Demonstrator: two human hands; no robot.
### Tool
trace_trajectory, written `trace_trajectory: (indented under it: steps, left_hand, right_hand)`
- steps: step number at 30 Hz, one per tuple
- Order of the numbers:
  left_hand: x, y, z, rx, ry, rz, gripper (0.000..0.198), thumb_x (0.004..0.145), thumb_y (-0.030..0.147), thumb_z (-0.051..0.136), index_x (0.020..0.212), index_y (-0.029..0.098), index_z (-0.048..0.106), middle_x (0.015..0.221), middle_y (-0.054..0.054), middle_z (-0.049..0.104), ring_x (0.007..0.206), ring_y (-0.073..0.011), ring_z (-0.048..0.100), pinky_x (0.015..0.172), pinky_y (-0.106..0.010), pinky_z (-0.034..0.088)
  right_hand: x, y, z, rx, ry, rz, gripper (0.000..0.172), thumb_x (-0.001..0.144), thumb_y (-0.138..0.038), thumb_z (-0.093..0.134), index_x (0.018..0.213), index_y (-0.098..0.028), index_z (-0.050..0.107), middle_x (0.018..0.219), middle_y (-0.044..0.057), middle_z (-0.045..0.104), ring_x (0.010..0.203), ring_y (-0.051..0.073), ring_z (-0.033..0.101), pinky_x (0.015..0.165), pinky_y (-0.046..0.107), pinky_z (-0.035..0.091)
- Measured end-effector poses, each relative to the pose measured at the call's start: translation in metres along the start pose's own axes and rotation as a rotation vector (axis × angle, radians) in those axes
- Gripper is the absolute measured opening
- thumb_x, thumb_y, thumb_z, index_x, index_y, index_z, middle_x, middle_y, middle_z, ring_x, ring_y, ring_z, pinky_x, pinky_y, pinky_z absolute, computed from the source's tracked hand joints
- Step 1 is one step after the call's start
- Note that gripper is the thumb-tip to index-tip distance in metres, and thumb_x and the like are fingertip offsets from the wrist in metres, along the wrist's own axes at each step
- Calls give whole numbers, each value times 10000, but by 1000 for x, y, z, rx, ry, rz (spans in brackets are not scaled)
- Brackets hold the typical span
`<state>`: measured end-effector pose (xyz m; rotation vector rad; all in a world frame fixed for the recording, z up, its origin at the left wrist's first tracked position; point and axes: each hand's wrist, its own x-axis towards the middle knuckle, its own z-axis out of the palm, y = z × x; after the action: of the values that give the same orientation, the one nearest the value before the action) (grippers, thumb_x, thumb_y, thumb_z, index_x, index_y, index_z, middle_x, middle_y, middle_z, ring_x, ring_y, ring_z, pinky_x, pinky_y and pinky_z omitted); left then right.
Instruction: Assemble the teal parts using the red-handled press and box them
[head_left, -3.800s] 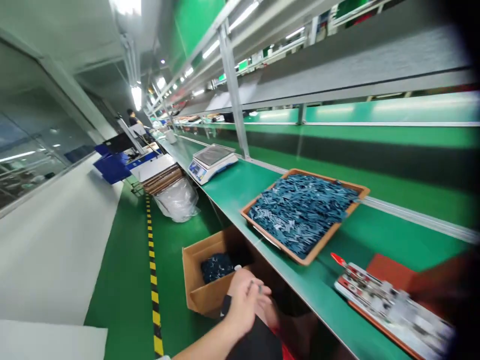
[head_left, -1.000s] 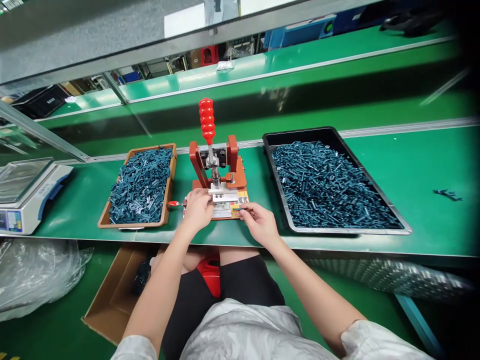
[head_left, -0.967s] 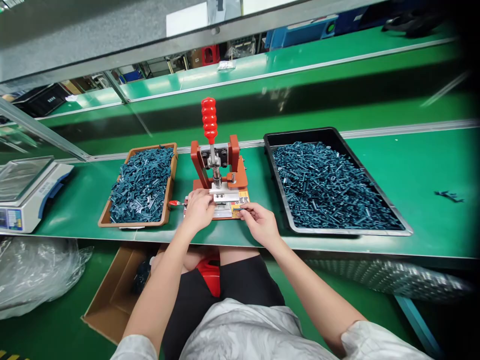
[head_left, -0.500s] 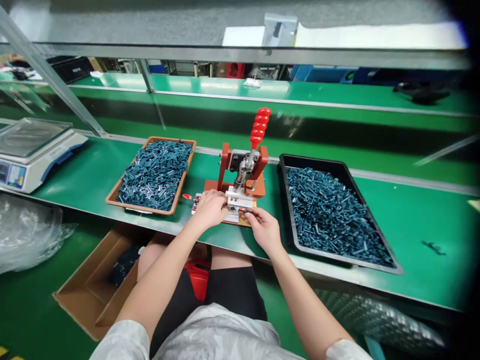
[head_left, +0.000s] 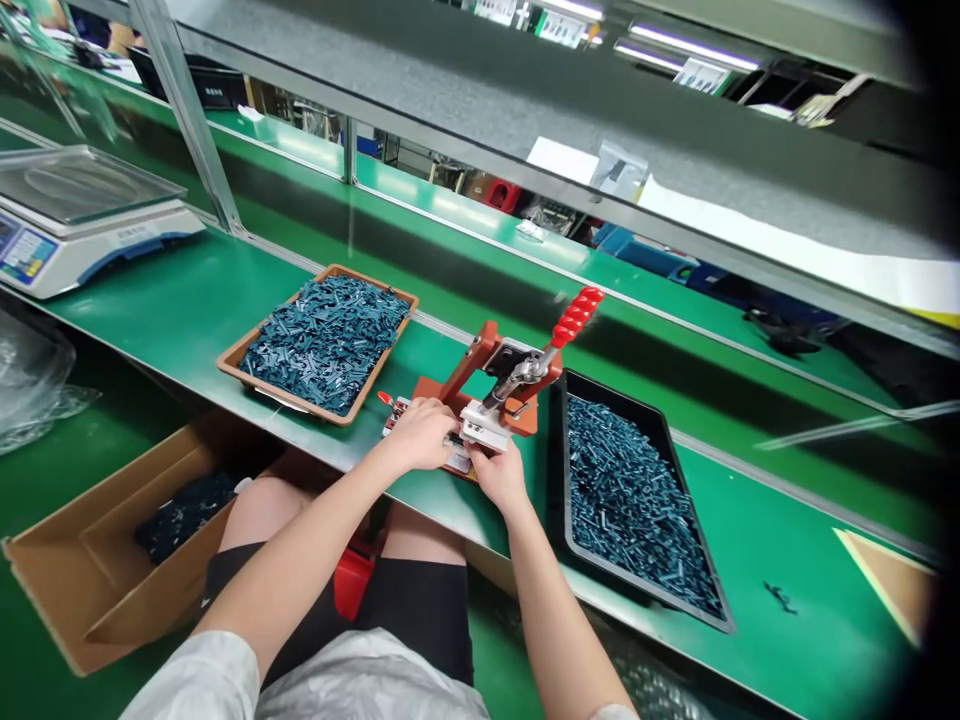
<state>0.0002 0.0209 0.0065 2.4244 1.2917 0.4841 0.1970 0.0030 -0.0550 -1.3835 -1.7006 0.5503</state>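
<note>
Toggle press [head_left: 499, 385] stands on the green bench [head_left: 187, 320] in the head view, between two trays, with its base just beside the black tray's near wall. Its red handle [head_left: 577, 318] tilts up and to the right over that tray. A steel block [head_left: 480, 425] sits at the front of the press, above a fixture plate [head_left: 457, 462]. A small red-tipped lever [head_left: 385, 398] sticks out at the plate's left side.

Left hand [head_left: 420, 435] lies curled over the front left of the fixture plate, fingers bent downward; whether they grip a small piece is hidden. Right hand [head_left: 499, 478] sits at the front of the steel block, its fingers [head_left: 480, 458] bunched against it, closed rather than spread. What they pinch, if anything, cannot be told.

Orange tray [head_left: 285, 398], heaped with dark teal plastic parts [head_left: 326, 340], lies left of the press. Black tray [head_left: 561, 470] holds smaller teal pieces [head_left: 630, 500], and a few stray pieces [head_left: 780, 597] lie on the bench to its right. Farther left stands a digital scale [head_left: 82, 225]. Below the bench edge, a cardboard box [head_left: 90, 570] beside the person's knees holds more dark parts [head_left: 184, 515], and a clear plastic bag [head_left: 26, 375] lies beyond it.
</note>
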Motion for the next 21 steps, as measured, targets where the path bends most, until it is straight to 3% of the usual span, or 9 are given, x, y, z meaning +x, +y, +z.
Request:
trace_trajectory:
  steps: [3,6,9,12,15,17,19,21]
  left_hand:
    - [-9,2,2,-3,71,35,226,812,217,687,1023,201,768,1149,-90,738,1168,-303,611,1068,-494,461]
    - [-27,1,1,-23,273,71,290,864,235,655,1143,229,734,1324,-86,685,1291,-287,568,1192,-516,383]
    - [-38,-14,-8,-113,585,-70,292,920,303,610,1187,231,703,1394,-102,646,1357,-289,536,1247,-555,321]
    - [-27,-42,-18,-434,768,-248,344,931,393,603,1204,192,664,1359,-142,659,1321,-277,586,1195,-507,421]
    - [-2,-63,-20,-921,739,-373,472,954,546,539,1260,191,592,1329,-164,674,1242,-262,665,1123,-485,502]
    - [9,-61,-18,-1080,671,-372,554,984,639,415,1319,218,548,1390,-163,645,1268,-261,660,1113,-487,512]
    - [15,-47,-12,-983,622,-284,657,996,712,281,1409,248,495,1512,-142,559,1387,-256,570,1171,-474,460]
    - [16,-26,-5,-707,563,-174,789,969,783,208,1490,237,440,1599,-137,464,1494,-271,443,1238,-463,372]
  right_hand:
    - [1,-2,-4,-10,-35,-47,253,874,-383,636,1002,-220,779,1070,102,778,1006,303,724,955,478,577]
    - [2,-2,-4,-9,-69,-63,266,905,-366,614,1072,-233,773,1107,93,775,1046,300,717,998,492,557]
    - [1,-3,-3,-30,-74,-78,235,908,-339,596,1018,-240,779,1056,82,780,1018,296,717,986,481,560]
    - [1,-6,-4,-64,-70,-75,195,886,-314,603,936,-244,778,1007,80,779,969,297,714,939,463,573]
    - [2,-10,-5,-37,-69,-80,193,890,-289,601,957,-258,779,1016,67,778,972,290,712,917,435,577]
    - [3,-13,-6,-5,-72,-89,196,897,-270,595,958,-268,781,999,56,779,962,281,714,910,419,579]
    - [4,-17,-6,14,-80,-87,204,889,-247,593,965,-265,782,998,54,778,968,280,714,930,422,575]
    - [5,-19,-6,24,-86,-79,216,874,-227,598,986,-256,780,1024,59,774,998,286,709,963,431,562]
